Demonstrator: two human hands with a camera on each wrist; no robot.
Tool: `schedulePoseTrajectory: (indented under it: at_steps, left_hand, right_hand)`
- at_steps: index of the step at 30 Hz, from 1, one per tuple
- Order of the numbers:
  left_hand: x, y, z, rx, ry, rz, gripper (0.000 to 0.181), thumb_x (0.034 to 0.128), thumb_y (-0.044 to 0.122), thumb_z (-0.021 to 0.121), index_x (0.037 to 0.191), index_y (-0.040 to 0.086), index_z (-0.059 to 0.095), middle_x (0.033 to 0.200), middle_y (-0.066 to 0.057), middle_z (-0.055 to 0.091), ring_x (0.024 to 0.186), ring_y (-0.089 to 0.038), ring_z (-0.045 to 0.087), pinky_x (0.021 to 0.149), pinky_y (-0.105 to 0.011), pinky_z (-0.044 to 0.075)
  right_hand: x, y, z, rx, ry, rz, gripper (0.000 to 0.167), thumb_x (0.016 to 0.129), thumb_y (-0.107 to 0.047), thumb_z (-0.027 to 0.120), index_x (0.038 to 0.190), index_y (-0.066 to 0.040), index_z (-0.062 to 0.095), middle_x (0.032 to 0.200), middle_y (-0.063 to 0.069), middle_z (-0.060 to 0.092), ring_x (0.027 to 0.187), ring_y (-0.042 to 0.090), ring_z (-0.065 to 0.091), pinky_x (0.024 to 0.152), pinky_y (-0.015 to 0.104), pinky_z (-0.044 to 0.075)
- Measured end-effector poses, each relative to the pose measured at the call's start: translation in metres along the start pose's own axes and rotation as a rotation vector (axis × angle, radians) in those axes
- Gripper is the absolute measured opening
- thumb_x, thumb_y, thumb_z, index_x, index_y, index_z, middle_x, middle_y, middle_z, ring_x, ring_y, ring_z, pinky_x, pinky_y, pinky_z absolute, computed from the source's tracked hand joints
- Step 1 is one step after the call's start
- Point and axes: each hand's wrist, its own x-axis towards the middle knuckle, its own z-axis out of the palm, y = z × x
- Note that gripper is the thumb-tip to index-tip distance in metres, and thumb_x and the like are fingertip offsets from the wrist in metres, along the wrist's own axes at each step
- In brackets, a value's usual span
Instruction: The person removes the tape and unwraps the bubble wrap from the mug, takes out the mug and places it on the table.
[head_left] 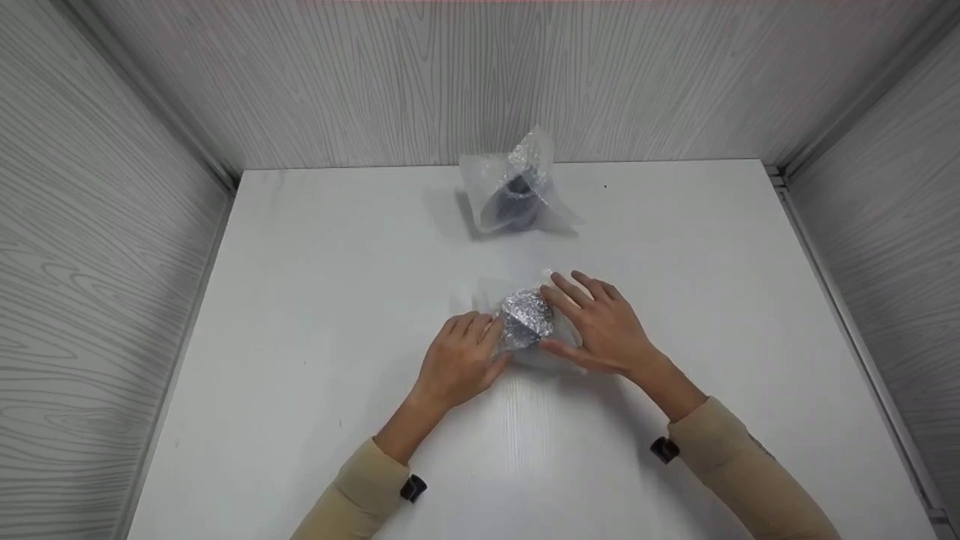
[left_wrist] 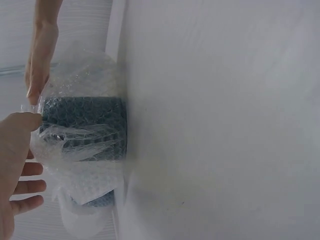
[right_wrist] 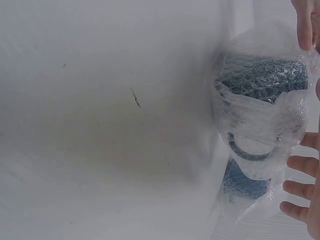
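In front of me stands a dark blue mug (right_wrist: 261, 75) loosely wrapped in clear bubble wrap (head_left: 527, 319); its curved handle (right_wrist: 250, 154) shows through the plastic in the right wrist view. On the left side, my left hand (head_left: 459, 360) pinches the upper part of the wrap between thumb and forefinger, its other fingers loosely spread. From the right, my right hand (head_left: 604, 326) touches the wrap with straight, spread fingers. Part of the mug's top is hidden under folded plastic.
Farther back, by the rear wall, stands a second dark blue item (head_left: 519, 202) in bubble wrap. Its sheet flares out at the corners. Both stand on a white table (head_left: 337, 262) enclosed by grey wood-grain panels (head_left: 337, 82) at the back and sides.
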Motion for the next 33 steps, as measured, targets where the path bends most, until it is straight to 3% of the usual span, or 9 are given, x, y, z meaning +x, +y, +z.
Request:
schedulePoseTrajectory:
  at_steps: [8, 19, 33]
  left_hand:
    - [0.002, -0.001, -0.001, 0.045, 0.025, 0.041, 0.047, 0.0911, 0.047, 0.079, 0.121, 0.011, 0.074, 0.119, -0.004, 0.076, 0.114, -0.022, 0.071, 0.098, -0.035, 0.059]
    - [0.004, -0.002, 0.003, 0.029, 0.055, 0.049, 0.041, 0.0912, 0.044, 0.079, 0.117, 0.012, 0.076, 0.114, -0.001, 0.078, 0.109, -0.021, 0.072, 0.096, -0.035, 0.059]
    - [0.003, -0.002, 0.006, 0.035, 0.054, 0.042, 0.041, 0.0915, 0.046, 0.079, 0.116, 0.013, 0.074, 0.113, 0.0, 0.077, 0.106, -0.019, 0.071, 0.093, -0.034, 0.059]
  right_hand:
    - [0.0, -0.008, -0.006, -0.009, 0.043, -0.017, 0.075, 0.1, -0.069, 0.052, 0.156, -0.019, 0.052, 0.158, 0.009, 0.057, 0.144, 0.038, 0.055, 0.107, 0.058, 0.054]
    - [0.013, -0.021, -0.017, -0.031, 0.144, -0.052, 0.067, 0.095, -0.061, 0.068, 0.145, -0.016, 0.062, 0.142, 0.008, 0.07, 0.13, 0.034, 0.067, 0.099, 0.053, 0.06]
    - [0.029, -0.032, -0.017, -0.13, 0.16, -0.116, 0.055, 0.095, -0.052, 0.074, 0.135, -0.016, 0.069, 0.127, 0.005, 0.074, 0.115, 0.028, 0.071, 0.088, 0.045, 0.062]
